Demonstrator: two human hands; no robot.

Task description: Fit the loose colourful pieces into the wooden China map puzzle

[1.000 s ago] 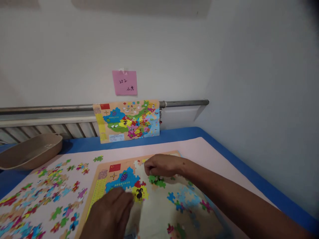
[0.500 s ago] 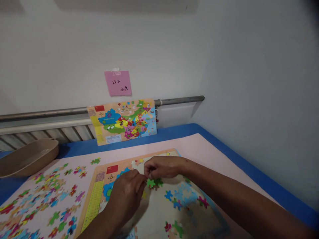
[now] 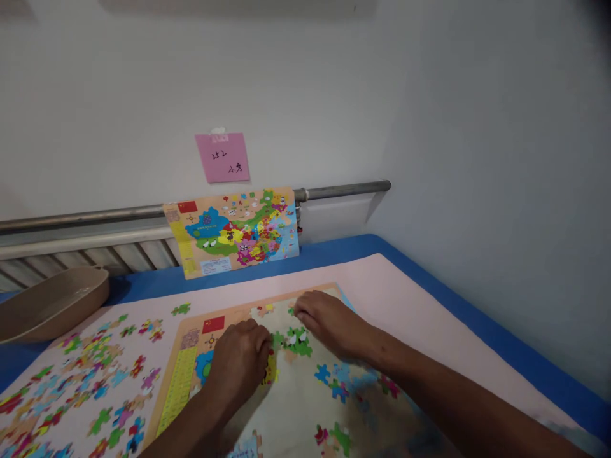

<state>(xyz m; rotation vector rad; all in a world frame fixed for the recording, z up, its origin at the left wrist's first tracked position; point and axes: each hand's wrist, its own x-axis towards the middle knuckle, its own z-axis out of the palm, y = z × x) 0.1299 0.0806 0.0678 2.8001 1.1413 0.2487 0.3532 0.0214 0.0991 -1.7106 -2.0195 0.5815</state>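
A partly assembled map jigsaw puzzle point(image 3: 296, 407) lies before me in its tan frame. My left hand point(image 3: 241, 359) rests over its left part, fingers curled inward; whatever they hold, if anything, is hidden. Farther up the board, my right hand point(image 3: 327, 321) has its fingers pinched at a small green puzzle piece point(image 3: 291, 311), mostly covered by the fingertips. Between the hands sits a joined green cluster point(image 3: 298, 342) with white birds. A yellow piece point(image 3: 271, 369) shows beside my left fingers. Blue pieces point(image 3: 340, 389) lie loose below my right wrist.
Many loose puzzle pieces point(image 3: 95, 369) are scattered on the pink sheet at left, near a beige tray point(image 3: 57, 302). A printed reference map point(image 3: 233, 235) leans against the pipe point(image 3: 348, 190) at the back. A pink note point(image 3: 222, 158) is taped to the wall.
My right hand has moved up and right, away from the green cluster, uncovering its white birds. My left hand has drawn back slightly to the left, and the two hands are apart now.
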